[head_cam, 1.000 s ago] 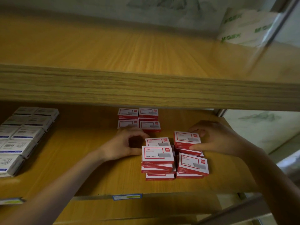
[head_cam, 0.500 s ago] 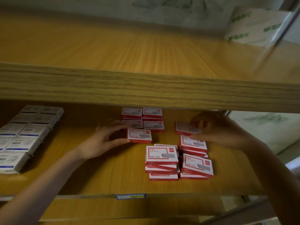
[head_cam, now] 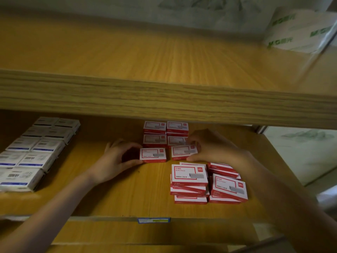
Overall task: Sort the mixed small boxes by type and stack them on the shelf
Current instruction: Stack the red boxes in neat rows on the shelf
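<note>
We see a wooden shelf [head_cam: 91, 198] with 2 hands working among small red-and-white boxes. The left hand [head_cam: 113, 161] is curled in a C shape, thumb and fingers pinching the left end of 1 red box [head_cam: 152, 155] that lies flat on the shelf board. The right hand [head_cam: 215, 148] grips a second red box [head_cam: 183, 152] at its right end, thumb at the near edge and fingers over the far edge; this box sits slightly tilted, and we cannot tell whether its base fully touches the board. The 2 held boxes lie side by side, close but apart. Directly at 12 o'clock from them stands a tidy block of 4 red box stacks [head_cam: 165, 133], arranged 2 by 2 under the edge of the upper shelf [head_cam: 164, 99]. At 6 o'clock from the right-hand box sits a loose pile of red boxes [head_cam: 206, 183], stacked unevenly in 2 columns. At 9 o'clock, well apart from the red boxes, rows of white-and-blue boxes [head_cam: 34, 150] run along the left side of the board. A blue-and-yellow label [head_cam: 153, 220] is fixed to the shelf's front edge. On the upper shelf at 1 o'clock, a white wrapped package with green print [head_cam: 299, 31] rests against the back.
</note>
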`<state>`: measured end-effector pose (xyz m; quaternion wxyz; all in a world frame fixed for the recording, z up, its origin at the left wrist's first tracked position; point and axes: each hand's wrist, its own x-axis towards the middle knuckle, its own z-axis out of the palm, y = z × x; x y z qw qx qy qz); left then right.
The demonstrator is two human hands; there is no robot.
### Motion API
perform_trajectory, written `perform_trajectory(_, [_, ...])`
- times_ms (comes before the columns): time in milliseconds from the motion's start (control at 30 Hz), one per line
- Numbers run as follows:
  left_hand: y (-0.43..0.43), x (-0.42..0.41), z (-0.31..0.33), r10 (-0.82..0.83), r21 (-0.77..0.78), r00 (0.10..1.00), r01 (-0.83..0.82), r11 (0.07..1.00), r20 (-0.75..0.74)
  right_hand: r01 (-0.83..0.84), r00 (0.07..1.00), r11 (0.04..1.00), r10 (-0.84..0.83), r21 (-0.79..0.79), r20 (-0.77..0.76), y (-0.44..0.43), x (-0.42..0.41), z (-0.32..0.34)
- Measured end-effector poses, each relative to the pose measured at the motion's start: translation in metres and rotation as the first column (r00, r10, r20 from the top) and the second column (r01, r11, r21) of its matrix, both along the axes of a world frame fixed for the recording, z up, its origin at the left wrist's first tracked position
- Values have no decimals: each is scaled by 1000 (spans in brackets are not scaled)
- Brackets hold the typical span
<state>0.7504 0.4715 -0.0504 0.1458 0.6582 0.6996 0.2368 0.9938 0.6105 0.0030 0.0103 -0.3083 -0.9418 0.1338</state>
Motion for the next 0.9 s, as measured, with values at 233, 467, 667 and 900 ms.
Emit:
perform_trajectory(233, [2,-3,-3,10,50,1000,-11,999,16,33,999,999,-31,-38,42,-1,-10,-6])
perform_trajectory(467, [6,1,-2,27,71,997,-32,997,68,77,997,997,-77,-23,5,3,-10,-15])
perform_trajectory(667, [7,6,1,62,27,991,-66,997,116,78,997,997,-78,26,-15,0,-4,-10])
perform_trajectory(900, [10,40,23,-158,208,986,143,968,58,109,994,994,-109,16,-22,8,59,25])
